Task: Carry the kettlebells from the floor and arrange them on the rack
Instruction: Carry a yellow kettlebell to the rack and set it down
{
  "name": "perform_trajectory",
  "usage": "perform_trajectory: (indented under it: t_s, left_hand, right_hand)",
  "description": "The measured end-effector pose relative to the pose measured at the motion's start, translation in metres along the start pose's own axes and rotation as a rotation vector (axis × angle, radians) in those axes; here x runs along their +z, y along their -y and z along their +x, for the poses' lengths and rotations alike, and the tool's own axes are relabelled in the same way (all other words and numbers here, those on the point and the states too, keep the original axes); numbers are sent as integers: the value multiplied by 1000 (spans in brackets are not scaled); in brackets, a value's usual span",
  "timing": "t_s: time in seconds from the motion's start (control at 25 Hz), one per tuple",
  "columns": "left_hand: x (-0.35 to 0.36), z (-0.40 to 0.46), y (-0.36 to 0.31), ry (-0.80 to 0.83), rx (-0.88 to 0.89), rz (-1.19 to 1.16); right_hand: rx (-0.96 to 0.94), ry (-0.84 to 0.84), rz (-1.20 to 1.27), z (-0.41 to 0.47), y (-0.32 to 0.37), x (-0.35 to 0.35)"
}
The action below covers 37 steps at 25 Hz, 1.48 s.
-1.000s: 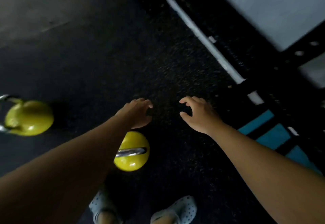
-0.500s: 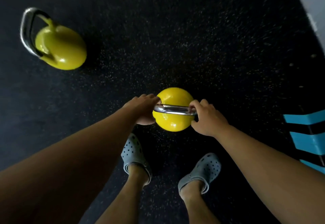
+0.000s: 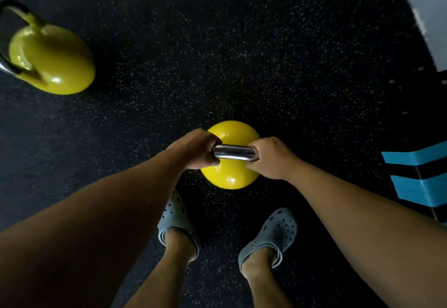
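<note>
A yellow kettlebell [image 3: 232, 177] with a steel handle sits on the dark speckled floor just in front of my feet. My left hand [image 3: 196, 149] is closed around the left end of its handle and my right hand [image 3: 272, 156] around the right end. A short stretch of bare handle shows between the two fists. A second yellow kettlebell [image 3: 54, 59] lies tipped on its side at the far left, its handle pointing toward the frame edge. The rack is out of view.
My two feet in grey perforated clogs [image 3: 177, 223] stand just behind the gripped kettlebell. Blue and black floor markings [image 3: 420, 177] lie at the right edge. A pale grey wall strip [image 3: 425, 10] runs down the top right corner.
A second ago both hands hung open above the floor; they then dropped onto the kettlebell handle and are now fully closed on it. The view tilted down and closer.
</note>
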State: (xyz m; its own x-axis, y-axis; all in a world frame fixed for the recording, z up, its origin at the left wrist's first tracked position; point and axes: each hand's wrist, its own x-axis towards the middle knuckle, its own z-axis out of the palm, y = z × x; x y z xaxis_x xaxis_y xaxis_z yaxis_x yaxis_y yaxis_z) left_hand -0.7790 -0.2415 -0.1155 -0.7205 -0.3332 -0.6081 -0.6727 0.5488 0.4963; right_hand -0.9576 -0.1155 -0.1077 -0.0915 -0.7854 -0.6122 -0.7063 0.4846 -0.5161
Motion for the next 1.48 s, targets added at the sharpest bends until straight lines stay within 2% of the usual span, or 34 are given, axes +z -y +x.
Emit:
perform_trajectory:
  t_s: [0.24, 0.48, 0.64, 0.88, 1.04, 1.2, 1.48]
  left_hand:
    - [-74, -5, -52, 30, 77, 39]
    - [-174, 10, -127, 9, 214, 103]
    - [-254, 36, -198, -44, 372, 278]
    - [-349, 99, -322, -117, 573, 476]
    - [-391, 143, -398, -154, 713, 508]
    - [-414, 194, -453, -204, 816, 582]
    - [-439, 289, -538, -246, 1012, 607]
  right_hand:
    - [119, -54, 106, -36, 22, -70]
    - [234, -277, 165, -69, 40, -169]
    - [308, -501, 189, -95, 43, -247]
    - [413, -750, 139, -117, 4, -364]
    - [504, -895, 78, -134, -26, -430]
    - [601, -1053, -6, -137, -55, -479]
    - [734, -1197, -39, -124, -118, -549]
